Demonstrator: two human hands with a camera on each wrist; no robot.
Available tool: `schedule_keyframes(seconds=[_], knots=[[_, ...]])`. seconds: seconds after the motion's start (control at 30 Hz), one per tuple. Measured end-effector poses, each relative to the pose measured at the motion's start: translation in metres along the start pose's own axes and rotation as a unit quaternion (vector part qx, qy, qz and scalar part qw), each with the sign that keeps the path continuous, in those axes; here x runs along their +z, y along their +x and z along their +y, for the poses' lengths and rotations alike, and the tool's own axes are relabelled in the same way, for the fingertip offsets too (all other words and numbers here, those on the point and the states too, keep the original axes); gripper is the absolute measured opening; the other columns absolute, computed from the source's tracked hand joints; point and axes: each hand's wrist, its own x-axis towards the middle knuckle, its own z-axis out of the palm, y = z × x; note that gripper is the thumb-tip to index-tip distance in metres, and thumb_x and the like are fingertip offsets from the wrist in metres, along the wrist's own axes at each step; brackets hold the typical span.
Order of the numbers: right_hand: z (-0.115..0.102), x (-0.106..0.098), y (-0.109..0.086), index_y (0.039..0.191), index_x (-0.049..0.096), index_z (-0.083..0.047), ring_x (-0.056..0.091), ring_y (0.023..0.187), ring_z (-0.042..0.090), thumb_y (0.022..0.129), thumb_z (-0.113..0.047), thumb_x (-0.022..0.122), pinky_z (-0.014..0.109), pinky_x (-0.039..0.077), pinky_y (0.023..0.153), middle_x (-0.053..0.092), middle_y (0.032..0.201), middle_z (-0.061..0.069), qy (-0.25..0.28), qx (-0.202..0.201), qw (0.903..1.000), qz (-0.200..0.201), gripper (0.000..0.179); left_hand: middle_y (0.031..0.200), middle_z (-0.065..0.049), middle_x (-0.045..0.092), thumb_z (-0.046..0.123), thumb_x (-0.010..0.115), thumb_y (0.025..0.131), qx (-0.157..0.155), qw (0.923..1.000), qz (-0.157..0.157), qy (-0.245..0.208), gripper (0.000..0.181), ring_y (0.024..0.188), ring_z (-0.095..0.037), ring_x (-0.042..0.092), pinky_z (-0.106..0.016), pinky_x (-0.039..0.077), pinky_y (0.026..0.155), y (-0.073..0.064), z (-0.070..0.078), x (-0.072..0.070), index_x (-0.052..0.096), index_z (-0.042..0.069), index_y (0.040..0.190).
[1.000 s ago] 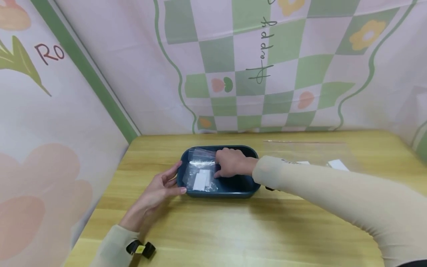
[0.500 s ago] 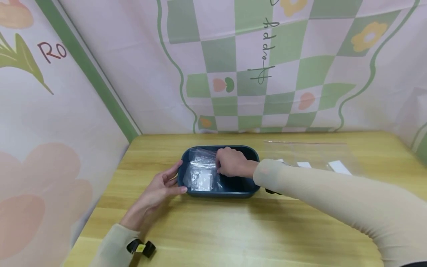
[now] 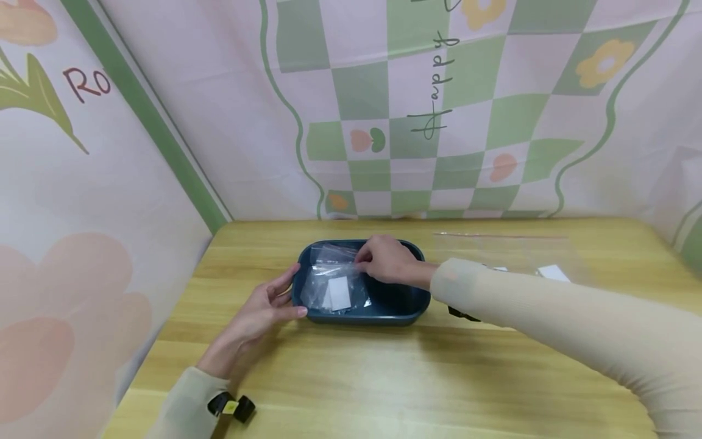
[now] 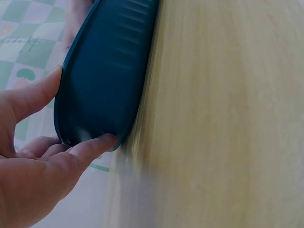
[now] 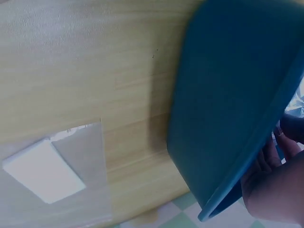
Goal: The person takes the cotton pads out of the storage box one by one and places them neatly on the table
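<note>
Clear bag (image 3: 348, 285) with white card (image 3: 339, 296) lies in the blue tray (image 3: 362, 319), top edge pinched closely by the right grip (image 3: 386, 260) — just raised slightly, perhaps straightening the bag; the left grip (image 3: 262, 312), spread wide, holds the tray's end.

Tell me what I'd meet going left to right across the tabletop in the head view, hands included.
Left hand, clear zip bags inside the dark blue tray, right hand, then white cards in clear plastic lying on the table.
</note>
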Motion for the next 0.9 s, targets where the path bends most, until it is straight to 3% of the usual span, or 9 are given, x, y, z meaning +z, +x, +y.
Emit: schedule_keyframes(seconds=[0.13,0.3,0.43,0.57,0.7,0.9], knots=[[0.0017,0.0017,-0.0013,0.112,0.081,-0.001,0.072,0.082,0.016,0.097,-0.010,0.076,0.035,0.063,0.075,0.079,0.099,0.005,0.063,0.009,0.9978,-0.021,0.018,0.174,-0.015,0.013,-0.013,0.073,0.089,0.001,1.0000,-0.001,-0.002,0.094,0.152,-0.045,0.028,-0.034,0.047,0.110,0.0003,0.0001,-0.0002,0.021,0.002,0.166],[0.0024,0.0055,-0.0014,0.120,0.076,0.004,0.074,0.075,0.020,0.094,-0.006,0.080,0.032,0.062,0.058,0.079,0.099,0.010,0.161,0.045,0.9848,-0.047,0.028,0.174,-0.015,0.013,-0.013,0.073,0.089,-0.001,1.0000,0.000,-0.003,0.094,0.152,-0.045,0.028,-0.034,0.047,0.110,0.0000,-0.0002,-0.0005,0.021,0.002,0.166],[0.0031,0.0082,-0.0013,0.131,0.070,0.005,0.075,0.086,0.017,0.091,-0.001,0.081,0.035,0.064,0.070,0.079,0.103,0.012,0.228,0.066,0.9694,-0.061,0.042,0.174,-0.015,0.014,-0.012,0.073,0.089,-0.005,1.0000,0.001,-0.002,0.094,0.152,-0.045,0.029,-0.034,0.048,0.110,-0.0004,-0.0003,-0.0004,0.022,0.002,0.166],[0.0018,0.0088,-0.0032,0.141,0.062,0.006,0.075,0.085,0.020,0.089,0.007,0.079,0.039,0.066,0.075,0.076,0.115,0.017,0.288,0.077,0.9514,-0.078,0.055,0.174,-0.015,0.014,-0.012,0.073,0.089,-0.007,1.0000,0.002,-0.003,0.093,0.152,-0.045,0.029,-0.034,0.047,0.110,-0.0004,0.0000,0.0003,0.022,0.002,0.166],[-0.0008,0.0076,-0.0053,0.146,0.058,0.004,0.075,0.079,0.022,0.088,0.008,0.079,0.038,0.066,0.073,0.067,0.135,0.022,0.311,0.073,0.9435,-0.088,0.062,0.174,-0.016,0.014,-0.012,0.073,0.089,-0.008,1.0000,0.002,-0.002,0.093,0.152,-0.045,0.029,-0.034,0.046,0.111,-0.0004,0.0001,0.0003,0.022,0.003,0.166],[-0.0042,0.0040,-0.0069,0.150,0.056,0.001,0.075,0.077,0.022,0.090,0.003,0.079,0.036,0.065,0.074,0.059,0.149,0.020,0.301,0.050,0.9471,-0.100,0.064,0.174,-0.015,0.014,-0.011,0.073,0.090,-0.009,0.9999,0.003,0.006,0.092,0.152,-0.045,0.028,-0.036,0.045,0.112,-0.0008,-0.0005,-0.0006,0.023,0.004,0.166]])
